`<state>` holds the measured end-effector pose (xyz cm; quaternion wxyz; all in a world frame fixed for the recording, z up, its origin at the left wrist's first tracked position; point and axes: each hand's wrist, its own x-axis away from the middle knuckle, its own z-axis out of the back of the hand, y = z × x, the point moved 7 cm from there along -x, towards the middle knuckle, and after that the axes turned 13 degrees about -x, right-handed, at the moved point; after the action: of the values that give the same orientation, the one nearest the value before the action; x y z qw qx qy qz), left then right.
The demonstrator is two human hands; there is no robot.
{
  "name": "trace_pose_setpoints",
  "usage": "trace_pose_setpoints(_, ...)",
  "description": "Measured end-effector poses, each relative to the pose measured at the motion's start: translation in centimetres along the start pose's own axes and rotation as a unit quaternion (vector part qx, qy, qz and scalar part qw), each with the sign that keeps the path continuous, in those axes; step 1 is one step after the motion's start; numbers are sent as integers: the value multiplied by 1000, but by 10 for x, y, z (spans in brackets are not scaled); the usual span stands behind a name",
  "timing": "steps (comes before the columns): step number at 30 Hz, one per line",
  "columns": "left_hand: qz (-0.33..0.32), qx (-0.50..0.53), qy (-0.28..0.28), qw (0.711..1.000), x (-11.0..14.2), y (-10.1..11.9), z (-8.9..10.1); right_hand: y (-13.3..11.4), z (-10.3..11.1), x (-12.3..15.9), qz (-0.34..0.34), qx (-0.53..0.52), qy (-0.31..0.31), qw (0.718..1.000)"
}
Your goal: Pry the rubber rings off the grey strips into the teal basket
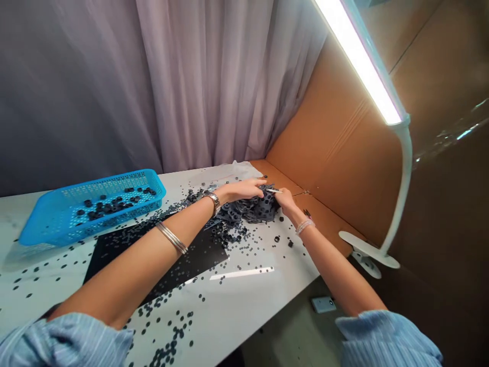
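Note:
A heap of dark perforated rubbery sheets (pixel 262 208) lies toward the far right of the white table. My left hand (pixel 244 188) reaches over its top, palm down, with fingers stretched out and apart at the heap's upper edge. At the heap's right end, my right hand (pixel 286 201) is closed round a thin pale stick-like tool (pixel 273 190), whose tip points left toward my left fingers. What kind of tool it is cannot be made out. Small black discs and rings (pixel 229 237) are scattered around and in front of the heap.
On the left stands a blue plastic basket (pixel 49 229) with black rings inside. A black sheet (pixel 202 252) lies under my left forearm. Clear plastic film (pixel 237 171) is behind the heap. A lit lamp (pixel 405 168) and cardboard wall (pixel 336 127) bound the right; a phone (pixel 323 305) lies below the table's edge.

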<state>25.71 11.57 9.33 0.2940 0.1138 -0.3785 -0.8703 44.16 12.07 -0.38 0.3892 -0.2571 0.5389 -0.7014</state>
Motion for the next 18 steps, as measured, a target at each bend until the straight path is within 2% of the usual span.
trace_pose_setpoints(2,17,-7,5,1000,6,-18,4,3,18,-4,6,57,26,998)
trace_pose_setpoints(4,40,-19,27,999,15,-41,20,-3,34,-7,29,107,49,993)
trace_pose_setpoints(6,65,-40,53,996,27,-65,38,-16,40,-3,71,148,60,985)
trace_pose_setpoints(8,90,-70,72,991,46,-85,51,-30,30,10,124,183,41,974)
trace_pose_setpoints(11,122,-114,90,982,89,-91,53,-43,-19,44,212,229,-62,948)
trace_pose_setpoints(13,125,-132,83,980,126,-72,41,-45,-59,71,262,264,-142,917)
trace_pose_setpoints(14,99,-138,52,984,146,-54,28,-44,-77,83,281,283,-173,901)
trace_pose_setpoints(16,14,-112,-51,992,188,-8,-4,-42,-103,98,304,320,-212,872)
trace_pose_setpoints(18,-124,-69,-156,978,236,46,-35,-41,-115,100,313,354,-224,852)
